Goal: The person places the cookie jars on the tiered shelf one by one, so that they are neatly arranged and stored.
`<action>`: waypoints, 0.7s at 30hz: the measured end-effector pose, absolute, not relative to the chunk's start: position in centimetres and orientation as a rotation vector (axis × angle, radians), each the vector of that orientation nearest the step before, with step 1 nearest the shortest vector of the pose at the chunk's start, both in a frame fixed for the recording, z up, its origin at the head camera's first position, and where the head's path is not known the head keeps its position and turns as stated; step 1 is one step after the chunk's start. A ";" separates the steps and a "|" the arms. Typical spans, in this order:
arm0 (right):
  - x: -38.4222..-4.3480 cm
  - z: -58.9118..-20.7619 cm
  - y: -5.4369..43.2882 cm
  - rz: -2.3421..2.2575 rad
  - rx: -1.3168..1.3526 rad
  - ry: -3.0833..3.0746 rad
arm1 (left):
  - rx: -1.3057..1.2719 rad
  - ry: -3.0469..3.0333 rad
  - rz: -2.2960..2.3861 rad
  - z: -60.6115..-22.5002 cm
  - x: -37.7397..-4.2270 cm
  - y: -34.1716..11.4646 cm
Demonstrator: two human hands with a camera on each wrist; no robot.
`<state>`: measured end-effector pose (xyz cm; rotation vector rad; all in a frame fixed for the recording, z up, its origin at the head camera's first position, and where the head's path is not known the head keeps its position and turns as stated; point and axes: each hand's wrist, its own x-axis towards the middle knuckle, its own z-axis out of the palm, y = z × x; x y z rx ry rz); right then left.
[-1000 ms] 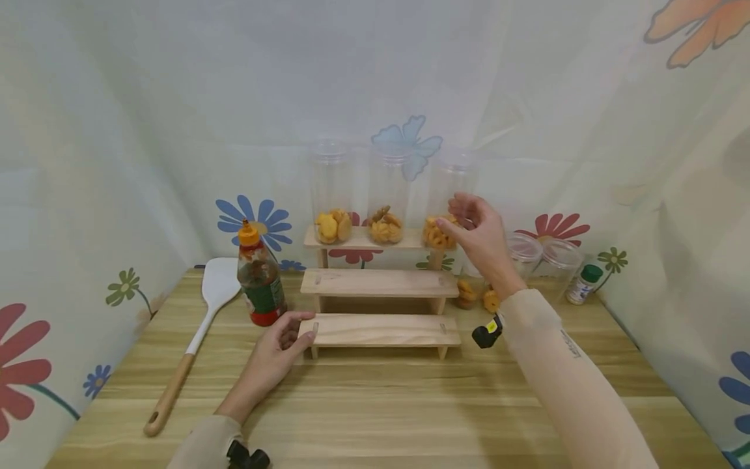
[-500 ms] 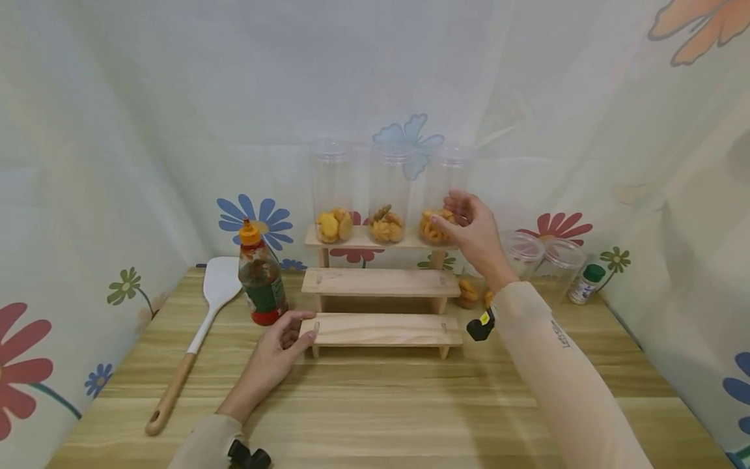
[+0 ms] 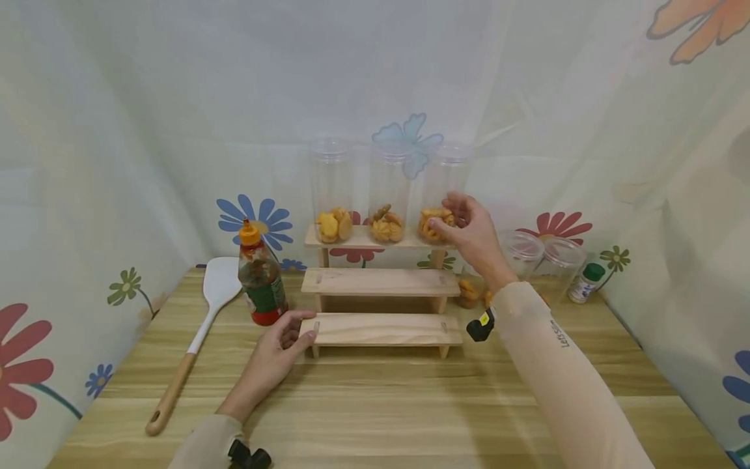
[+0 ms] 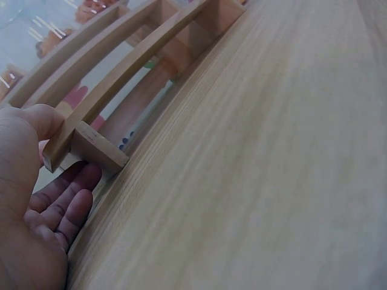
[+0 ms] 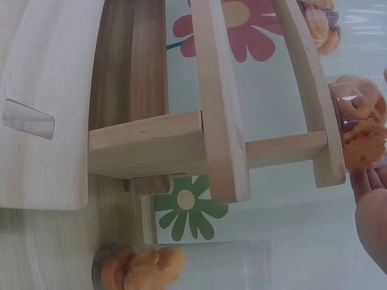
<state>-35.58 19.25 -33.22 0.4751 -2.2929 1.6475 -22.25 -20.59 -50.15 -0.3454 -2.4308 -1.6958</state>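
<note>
A three-step wooden display rack (image 3: 381, 329) stands mid-table. My left hand (image 3: 273, 355) grips the left end of its lowest step; in the left wrist view the thumb lies against the plank (image 4: 115, 84) with the other fingers below it. On the top step stand three tall clear lidded jars with snacks in the bottom. My right hand (image 3: 473, 236) holds the rightmost jar (image 3: 436, 213) low down, thumb in front, fingers round the right side. In the right wrist view that jar (image 5: 360, 106) sits at the step's end. The middle jar (image 3: 387, 225) and left jar (image 3: 334, 225) stand upright.
Left of the rack are a sauce bottle (image 3: 261, 280) with an orange cap and a white spatula (image 3: 219, 283) with a wooden handle. More clear jars (image 3: 559, 264), partly behind the right arm, and a green-capped shaker (image 3: 586, 283) stand at right. A flowered curtain (image 3: 263, 78) hangs behind.
The right hand and its jar have shifted slightly left on the top step, and the jar stands straighter. The left hand stays on the lowest step.
</note>
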 end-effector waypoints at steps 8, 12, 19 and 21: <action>-35.6 -33.3 19.3 1.619 0.456 -2.339 | -0.341 -2.441 -1.696 -50.1 -22.1 -20.6; -35.4 -33.4 19.4 1.630 0.458 -2.346 | -0.335 -2.443 -1.696 -50.0 -22.0 -20.6; -34.3 -33.9 20.0 1.661 0.468 -2.295 | -0.329 -2.444 -1.688 -49.9 -22.0 -20.5; -33.9 -34.0 20.2 1.659 0.477 -2.264 | -0.327 -2.445 -1.684 -49.9 -22.0 -20.5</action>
